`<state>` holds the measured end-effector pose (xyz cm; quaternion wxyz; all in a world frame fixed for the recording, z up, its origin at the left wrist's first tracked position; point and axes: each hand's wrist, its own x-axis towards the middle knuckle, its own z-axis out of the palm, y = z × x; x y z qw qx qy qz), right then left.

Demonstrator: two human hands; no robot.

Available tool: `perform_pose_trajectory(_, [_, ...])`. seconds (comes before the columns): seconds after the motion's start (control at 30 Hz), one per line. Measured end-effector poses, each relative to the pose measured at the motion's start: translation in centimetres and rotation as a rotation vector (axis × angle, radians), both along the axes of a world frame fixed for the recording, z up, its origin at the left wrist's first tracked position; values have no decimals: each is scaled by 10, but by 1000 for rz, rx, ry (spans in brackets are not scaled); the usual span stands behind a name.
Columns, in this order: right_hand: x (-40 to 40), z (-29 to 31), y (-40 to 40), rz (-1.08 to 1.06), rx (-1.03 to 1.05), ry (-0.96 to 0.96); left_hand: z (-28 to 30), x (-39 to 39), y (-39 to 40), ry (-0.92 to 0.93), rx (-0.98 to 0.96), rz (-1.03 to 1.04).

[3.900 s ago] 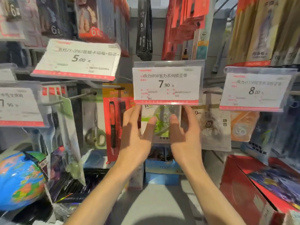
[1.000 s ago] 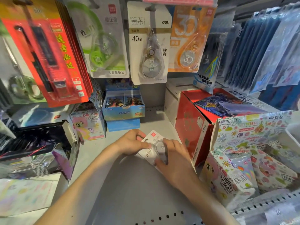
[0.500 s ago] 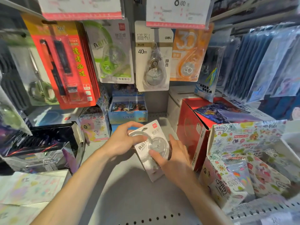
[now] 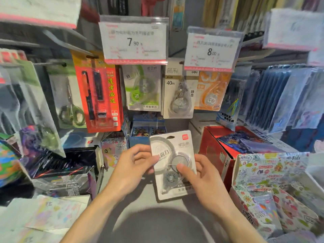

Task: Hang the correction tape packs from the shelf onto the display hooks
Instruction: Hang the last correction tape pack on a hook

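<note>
A white correction tape pack (image 4: 172, 151) with a clear blister is held upright above the grey shelf (image 4: 157, 218), its hang hole at the top. My left hand (image 4: 133, 167) pinches its left edge. My right hand (image 4: 198, 174) grips its right side, thumb on the blister. Above, a green-and-white correction tape pack (image 4: 142, 88) hangs on a hook under the 7.90 price tag (image 4: 134, 41). Beside it hang a 40m pack (image 4: 178, 92) and an orange pack (image 4: 211, 92) under the 8.00 tag (image 4: 212, 50).
Red pen cards (image 4: 98, 92) and scissors (image 4: 70, 102) hang at left. Small boxes (image 4: 147, 130) stand at the shelf's back. A red carton (image 4: 215, 155) and patterned boxes (image 4: 273, 190) crowd the right; dark boxes (image 4: 61, 165) and a globe (image 4: 7, 163) the left.
Both hands took a white pack off the shelf and raised it upright toward the hooks. The view tilted up, bringing the price tags back into sight.
</note>
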<state>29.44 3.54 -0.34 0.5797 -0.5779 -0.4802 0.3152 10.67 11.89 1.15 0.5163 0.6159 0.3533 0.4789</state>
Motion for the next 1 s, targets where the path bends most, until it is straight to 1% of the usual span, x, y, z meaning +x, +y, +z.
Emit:
perform_pose_trajectory(0.07, [1, 13, -6, 29, 29, -29, 10, -2, -7, -7, 41, 30])
perform_pose_trajectory(0.2, [5, 43, -15, 121, 88, -88, 41, -7, -24, 30, 182, 83])
perform_pose_trajectory(0.37, [8, 82, -18, 217, 161, -124, 83, -15, -46, 149, 313, 147])
perform_pose_trajectory(0.47, [7, 98, -14, 256, 193, -128, 106, -20, -54, 222, 370, 213])
perform_pose_trajectory(0.57, [2, 110, -10, 283, 225, -127, 120, -24, -60, 221, 381, 252])
perform_pose_trajectory(0.73, [-6, 118, -10, 292, 264, -70, 134, -26, -62, 236, 454, 310])
perform_pose_trajectory(1.0, [-32, 120, -10, 213, 329, -38, 138, -46, -50, 182, 511, 328])
